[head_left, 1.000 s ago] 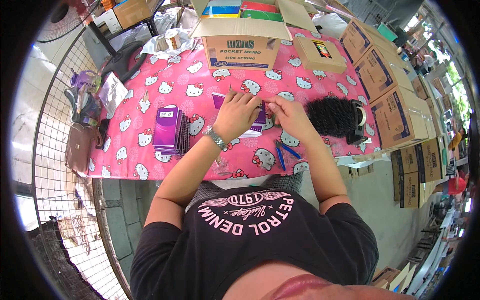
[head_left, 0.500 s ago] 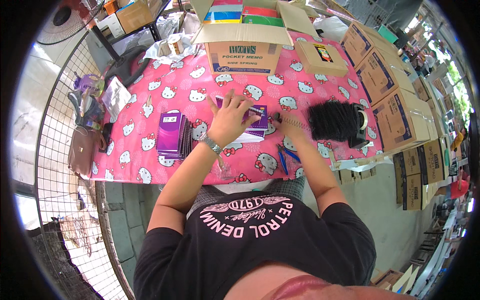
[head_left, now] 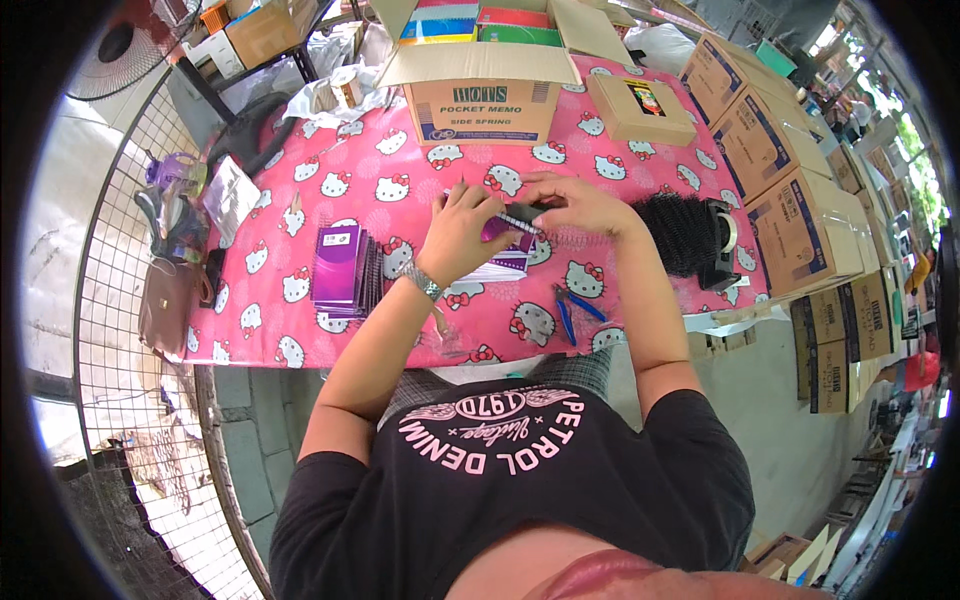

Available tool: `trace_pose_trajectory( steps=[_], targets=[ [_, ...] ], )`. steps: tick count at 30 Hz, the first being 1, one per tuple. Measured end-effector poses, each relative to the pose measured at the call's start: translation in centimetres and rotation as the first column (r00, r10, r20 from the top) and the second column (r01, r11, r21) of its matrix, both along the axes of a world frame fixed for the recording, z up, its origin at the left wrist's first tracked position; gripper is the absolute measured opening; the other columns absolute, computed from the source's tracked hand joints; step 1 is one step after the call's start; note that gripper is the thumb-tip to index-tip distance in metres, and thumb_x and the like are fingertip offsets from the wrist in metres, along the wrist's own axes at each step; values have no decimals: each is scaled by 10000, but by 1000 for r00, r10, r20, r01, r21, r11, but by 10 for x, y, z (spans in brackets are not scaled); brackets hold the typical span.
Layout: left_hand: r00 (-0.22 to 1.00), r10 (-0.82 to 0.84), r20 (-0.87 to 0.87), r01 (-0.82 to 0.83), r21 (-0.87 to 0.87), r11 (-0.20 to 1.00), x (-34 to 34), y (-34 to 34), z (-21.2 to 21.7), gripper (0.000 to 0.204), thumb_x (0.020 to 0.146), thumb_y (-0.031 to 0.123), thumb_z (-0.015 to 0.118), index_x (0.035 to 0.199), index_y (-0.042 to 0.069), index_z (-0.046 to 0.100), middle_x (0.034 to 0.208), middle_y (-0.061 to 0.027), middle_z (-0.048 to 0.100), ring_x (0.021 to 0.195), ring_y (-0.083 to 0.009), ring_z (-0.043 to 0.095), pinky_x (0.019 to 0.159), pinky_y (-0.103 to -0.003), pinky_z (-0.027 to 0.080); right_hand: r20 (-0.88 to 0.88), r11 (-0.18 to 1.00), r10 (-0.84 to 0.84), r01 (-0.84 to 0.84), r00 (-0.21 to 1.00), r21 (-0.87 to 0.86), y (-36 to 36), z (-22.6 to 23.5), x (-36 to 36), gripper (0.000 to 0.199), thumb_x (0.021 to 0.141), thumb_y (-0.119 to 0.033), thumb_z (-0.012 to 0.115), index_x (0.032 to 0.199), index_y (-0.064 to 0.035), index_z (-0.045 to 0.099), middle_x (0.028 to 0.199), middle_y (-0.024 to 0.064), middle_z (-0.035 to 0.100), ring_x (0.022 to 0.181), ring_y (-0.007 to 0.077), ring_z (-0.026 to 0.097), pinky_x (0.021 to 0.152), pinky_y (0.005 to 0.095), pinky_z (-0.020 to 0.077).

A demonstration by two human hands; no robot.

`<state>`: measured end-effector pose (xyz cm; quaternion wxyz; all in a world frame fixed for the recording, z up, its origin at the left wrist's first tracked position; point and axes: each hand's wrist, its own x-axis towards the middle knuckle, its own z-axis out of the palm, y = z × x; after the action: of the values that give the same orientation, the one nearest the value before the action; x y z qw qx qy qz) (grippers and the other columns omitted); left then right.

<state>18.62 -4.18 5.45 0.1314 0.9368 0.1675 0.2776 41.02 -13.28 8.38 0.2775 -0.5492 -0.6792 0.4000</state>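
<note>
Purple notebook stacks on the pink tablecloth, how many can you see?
2: a spiral-bound stack left of the left hand, and a second stack partly hidden by that hand. Others could be out of sight.

a pink-covered table (head_left: 335,150) stands on a grey floor (head_left: 710,420) beside a wire-mesh partition (head_left: 115,250), a round fan (head_left: 117,45) near the partition's upper end, while bright daylight (head_left: 905,135) shows at the far right.

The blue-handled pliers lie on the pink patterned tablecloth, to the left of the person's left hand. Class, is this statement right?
Not quite: the side is wrong. The head view shows the blue-handled pliers on the pink patterned tablecloth, to the right of the person's left hand.
</note>
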Motion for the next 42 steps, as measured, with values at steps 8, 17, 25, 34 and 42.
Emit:
trace_pose_trajectory(
  steps=[8,17,25,34,42],
  targets=[
    [1000,-29,10,30,-49,998,0,-1,5,377,734,289,771,989,82,587,1010,-77,579,1033,-297,517,891,-445,396,-563,996,-70,87,823,3,-17,-8,1,456,751,-123,683,1189,-13,617,1466,147,405,1266,268,499,1053,400,388],
    [996,22,86,-12,-119,993,-10,17,1,422,703,257,824,1013,65,611,996,-99,575,996,-311,524,875,-422,459,-813,992,110,-111,572,55,-6,5,-19,432,797,-164,662,1200,-19,604,1426,140,455,1216,226,520,1032,379,404],
    [999,-16,40,28,-337,941,-21,40,-1,312,767,208,799,967,42,626,932,-77,557,787,-207,570,718,-335,489,-717,998,60,-60,694,25,28,-2,-20,483,791,-149,698,1245,-25,587,1304,109,552,1108,188,569,974,339,436],
    [987,53,154,11,-383,924,-9,24,-6,287,788,193,786,956,4,649,875,-97,583,738,-214,586,693,-328,488,811,819,-427,551,401,159,21,-108,13,311,831,-297,687,1052,-78,676,1143,140,636,1021,287,605,888,364,481],
    [972,86,218,-8,-333,943,-5,16,-15,271,781,157,778,955,-6,650,883,-138,604,749,-284,622,677,-356,501,264,971,-167,112,950,213,20,-3,-11,370,902,-387,592,984,-36,674,1153,108,636,1128,334,535,985,421,406]
  ],
)
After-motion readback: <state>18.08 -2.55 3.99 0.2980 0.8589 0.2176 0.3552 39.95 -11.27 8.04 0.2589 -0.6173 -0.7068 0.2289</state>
